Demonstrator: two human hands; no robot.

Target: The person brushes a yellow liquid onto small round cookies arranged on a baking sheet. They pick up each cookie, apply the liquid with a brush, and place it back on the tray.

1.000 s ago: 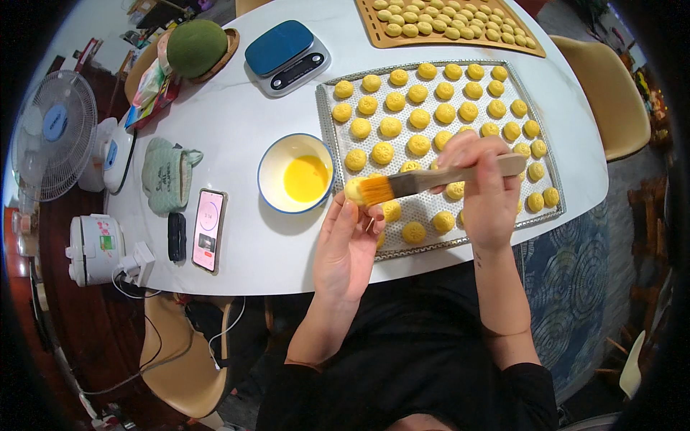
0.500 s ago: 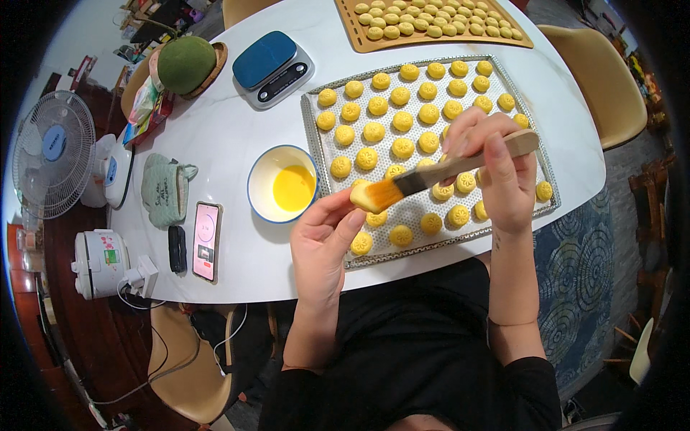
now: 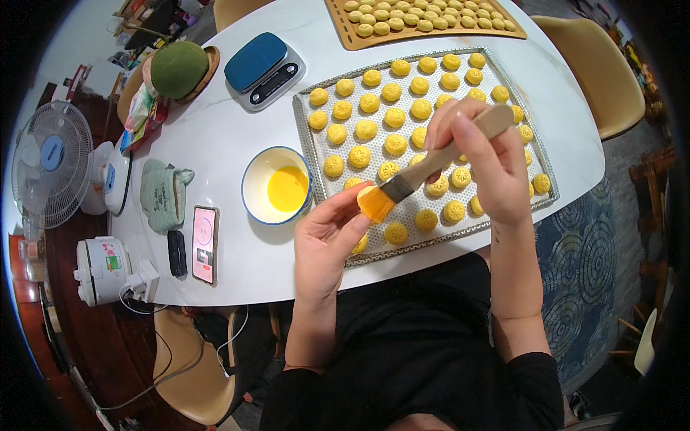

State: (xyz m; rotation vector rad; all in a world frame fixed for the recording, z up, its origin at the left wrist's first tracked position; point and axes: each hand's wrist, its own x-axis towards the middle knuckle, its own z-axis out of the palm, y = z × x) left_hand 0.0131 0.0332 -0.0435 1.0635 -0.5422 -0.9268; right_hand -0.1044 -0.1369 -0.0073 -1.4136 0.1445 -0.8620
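Pinched between the fingertips of my left hand (image 3: 325, 241) is a small round pastry (image 3: 365, 192), partly hidden by bristles. My right hand (image 3: 492, 161) grips the wooden handle of a flat pastry brush (image 3: 447, 154). Its bristles, wet with orange-yellow liquid, press against the pastry. Beneath both hands lies a perforated metal tray (image 3: 307, 146) with rows of round yellow pastries, many showing a stamped flower pattern. Left of the tray stands a white bowl (image 3: 256, 188) with a blue rim, holding yellow liquid that looks like egg wash.
Beyond the tray, a brown mat (image 3: 341, 17) carries more small pastries. A kitchen scale (image 3: 260, 63) sits behind the bowl. Farther left are a phone (image 3: 205, 246), a black case (image 3: 177, 253), a green cloth pouch (image 3: 163, 194), a green fruit (image 3: 178, 70) and a white cooker (image 3: 105, 267).
The brush has swung steeper, its bristles now pressed down over the side of the pastry. My right hand has moved slightly left. The whole view has shifted a little.
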